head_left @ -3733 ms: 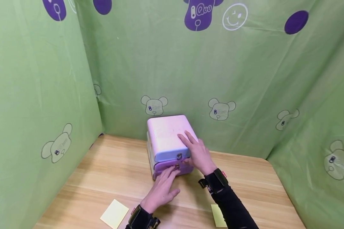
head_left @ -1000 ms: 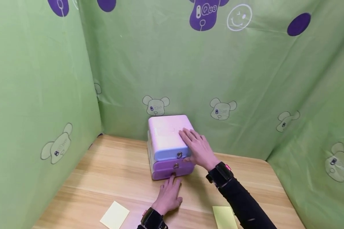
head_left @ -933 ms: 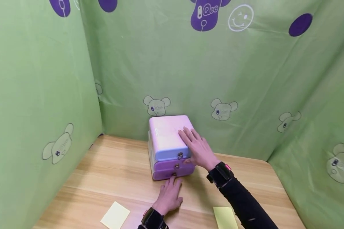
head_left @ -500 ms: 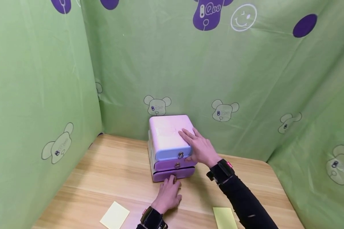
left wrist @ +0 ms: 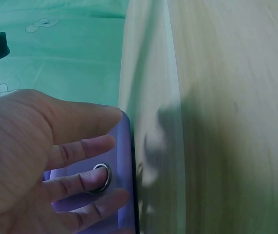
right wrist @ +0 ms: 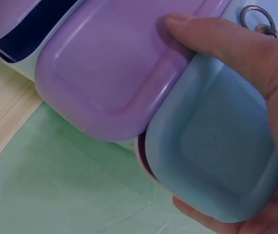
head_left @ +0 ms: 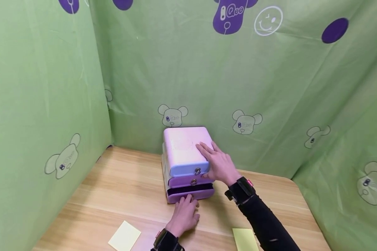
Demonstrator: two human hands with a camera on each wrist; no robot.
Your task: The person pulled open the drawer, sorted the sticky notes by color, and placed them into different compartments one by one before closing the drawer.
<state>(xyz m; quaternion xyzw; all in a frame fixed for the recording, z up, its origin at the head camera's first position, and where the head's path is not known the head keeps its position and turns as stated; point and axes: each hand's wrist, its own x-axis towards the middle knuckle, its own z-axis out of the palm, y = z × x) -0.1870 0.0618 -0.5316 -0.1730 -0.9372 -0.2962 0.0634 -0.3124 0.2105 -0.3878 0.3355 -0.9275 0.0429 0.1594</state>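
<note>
- Right now, the drawer box (head_left: 183, 144) is standing at the far middle of the counter (head_left: 128, 188), just before the green cloth (head_left: 188, 69).
- Down low, the bottom drawer (head_left: 205, 194) is sitting partly out on the near side, a dark gap showing behind its purple front.
- And look at the left hand (head_left: 183, 216): its middle finger is hooking the drawer's metal ring (left wrist: 109, 179), the thumb and other fingers lying apart around it.
- Up top, the right hand (head_left: 221, 167) is resting on the box's pink lid at the right, fingers spreading wide and nearly straight, the thumb touching the purple middle drawer (head_left: 179, 181).
- Above that one, the blue top drawer (head_left: 183, 170) is showing its own ring at the front.
- Nearer, a pale yellow paper pad (head_left: 124, 236) is lying to the left, and another yellow pad (head_left: 244, 240) is lying to the right, partly under the black sleeve (head_left: 265, 221).
</note>
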